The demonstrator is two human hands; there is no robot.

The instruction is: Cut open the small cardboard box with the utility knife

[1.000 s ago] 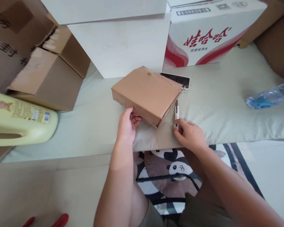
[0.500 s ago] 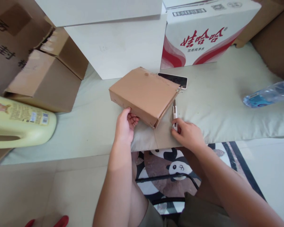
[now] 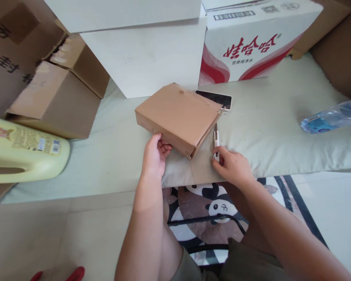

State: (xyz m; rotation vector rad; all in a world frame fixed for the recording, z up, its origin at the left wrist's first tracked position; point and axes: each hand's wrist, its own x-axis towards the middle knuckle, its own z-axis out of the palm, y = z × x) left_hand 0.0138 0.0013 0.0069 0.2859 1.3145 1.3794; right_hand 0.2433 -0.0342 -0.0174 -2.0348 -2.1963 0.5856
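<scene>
A flat brown cardboard box lies tilted on a pale green cushion. My left hand grips its near left edge, thumb on top and fingers curled under. My right hand rests on the cushion to the box's right, its fingers closed on the handle of a small white utility knife that points away from me along the box's open side. A phone lies screen up just behind the box.
White boxes and a red-printed carton stand behind. Brown cardboard boxes and a yellow jug are at the left. A water bottle lies at the right. A panda-print mat lies below.
The view shifted slightly between the first two frames; since then nothing visibly moves. Both hands keep their hold on the box and the knife.
</scene>
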